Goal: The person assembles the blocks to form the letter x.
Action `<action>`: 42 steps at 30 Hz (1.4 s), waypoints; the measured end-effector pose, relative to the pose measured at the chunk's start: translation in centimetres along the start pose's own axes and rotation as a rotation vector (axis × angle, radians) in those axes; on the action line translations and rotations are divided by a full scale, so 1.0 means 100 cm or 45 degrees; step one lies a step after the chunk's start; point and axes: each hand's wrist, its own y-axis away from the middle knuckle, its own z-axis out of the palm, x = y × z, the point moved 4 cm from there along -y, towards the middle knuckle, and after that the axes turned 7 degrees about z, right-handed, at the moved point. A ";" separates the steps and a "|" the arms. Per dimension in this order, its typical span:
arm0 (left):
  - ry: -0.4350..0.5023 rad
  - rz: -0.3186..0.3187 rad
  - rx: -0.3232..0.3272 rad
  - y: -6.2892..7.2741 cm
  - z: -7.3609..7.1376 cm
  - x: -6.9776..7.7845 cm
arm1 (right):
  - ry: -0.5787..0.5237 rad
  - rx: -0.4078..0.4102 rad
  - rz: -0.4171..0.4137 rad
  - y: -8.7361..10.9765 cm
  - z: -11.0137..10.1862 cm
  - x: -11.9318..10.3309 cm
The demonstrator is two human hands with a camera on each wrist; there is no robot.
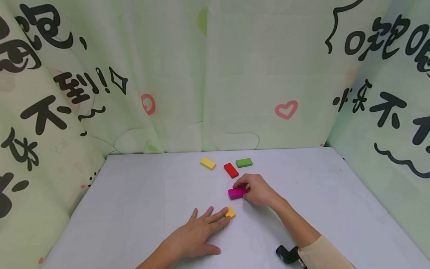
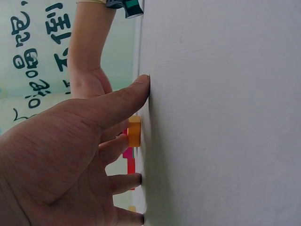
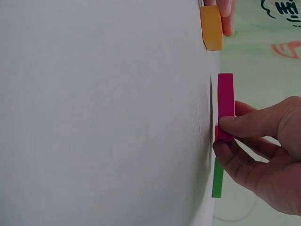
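In the head view, my right hand [image 1: 260, 189] pinches a magenta block [image 1: 237, 193] between thumb and fingers. The right wrist view shows this magenta block [image 3: 226, 101] just off the white tabletop, with a narrow gap beneath it. Nearer to me, my left hand [image 1: 198, 233] lies spread on the table, fingers straight. Its fingertips touch an orange-yellow block [image 1: 230, 212], partly covered by them. The left wrist view shows the same orange-yellow block [image 2: 134, 131] beyond the left thumb.
Behind the hands lie a red block [image 1: 231, 170], a green block [image 1: 244, 163] and a yellow block [image 1: 208, 164]. A black device [image 1: 287, 254] is strapped by the right sleeve. Printed curtains [image 1: 174, 82] enclose the white table [image 1: 134, 201] at the back and both sides.
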 end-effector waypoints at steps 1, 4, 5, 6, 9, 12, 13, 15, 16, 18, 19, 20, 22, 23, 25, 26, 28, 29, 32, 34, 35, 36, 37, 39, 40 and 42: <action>0.006 -0.002 0.001 0.000 0.000 0.000 | -0.001 -0.001 -0.005 0.001 0.000 0.000; 0.012 -0.005 -0.001 0.001 0.000 0.000 | -0.002 -0.001 -0.030 0.005 -0.001 0.001; 0.009 -0.005 0.001 0.001 0.000 0.000 | -0.002 -0.003 -0.039 0.006 -0.001 0.001; 0.007 -0.004 0.000 0.001 0.000 0.000 | -0.002 -0.003 -0.042 0.007 -0.001 0.001; 0.007 -0.004 -0.004 0.001 -0.001 0.000 | 0.000 -0.014 -0.048 0.009 -0.002 0.001; 0.018 -0.007 -0.010 0.000 -0.001 0.000 | 0.008 -0.030 -0.040 0.011 -0.002 0.001; 0.024 -0.007 -0.011 0.000 -0.001 0.000 | 0.011 -0.036 -0.039 0.011 -0.002 0.001; 0.030 -0.010 -0.014 0.000 -0.001 -0.001 | 0.015 -0.045 -0.042 0.013 -0.003 0.001; 0.033 -0.010 -0.012 0.001 -0.001 0.000 | 0.018 -0.046 -0.044 0.014 -0.003 0.000; 0.038 -0.011 -0.012 0.001 -0.001 0.000 | 0.020 -0.050 -0.044 0.016 -0.003 0.000; 0.041 -0.011 -0.011 0.001 -0.001 0.000 | 0.020 -0.050 -0.039 0.017 -0.003 0.000; 0.041 -0.011 -0.011 0.001 -0.001 0.000 | 0.022 -0.051 -0.033 0.018 -0.003 0.000; 0.040 -0.010 -0.009 0.001 -0.001 0.000 | 0.025 -0.056 -0.016 0.019 -0.003 0.000; 0.039 -0.009 -0.009 0.001 -0.001 0.000 | 0.028 -0.058 -0.009 0.020 -0.003 0.000; 0.037 -0.010 -0.010 0.001 -0.001 0.000 | 0.034 -0.063 0.001 0.021 -0.002 0.000; 0.036 -0.010 -0.011 0.000 -0.001 0.000 | 0.036 -0.066 0.003 0.022 -0.002 0.000; 0.034 -0.011 -0.011 0.000 -0.001 -0.001 | 0.038 -0.071 0.003 0.023 -0.001 -0.001; 0.033 -0.012 -0.012 0.000 -0.001 -0.001 | 0.040 -0.072 0.002 0.024 -0.001 -0.001; 0.034 -0.012 -0.011 0.000 -0.001 -0.001 | 0.033 -0.084 -0.006 0.026 -0.002 -0.003; 0.034 -0.012 -0.011 0.000 -0.001 0.000 | 0.031 -0.096 -0.018 0.027 -0.002 -0.004; 0.035 -0.012 -0.012 0.000 -0.001 0.000 | 0.030 -0.102 -0.026 0.027 -0.002 -0.004; 0.036 -0.012 -0.012 0.000 -0.001 0.000 | 0.029 -0.109 -0.033 0.027 -0.002 -0.005; 0.038 -0.013 -0.012 0.000 -0.001 0.000 | 0.031 -0.115 -0.041 0.027 -0.002 -0.005; 0.041 -0.014 -0.014 0.000 -0.001 0.000 | 0.037 -0.127 -0.052 0.027 -0.001 -0.006; 0.042 -0.014 -0.014 0.000 -0.001 -0.001 | 0.039 -0.131 -0.056 0.027 -0.001 -0.006; 0.043 -0.013 -0.012 0.000 -0.001 0.000 | 0.044 -0.137 -0.061 0.028 0.000 -0.007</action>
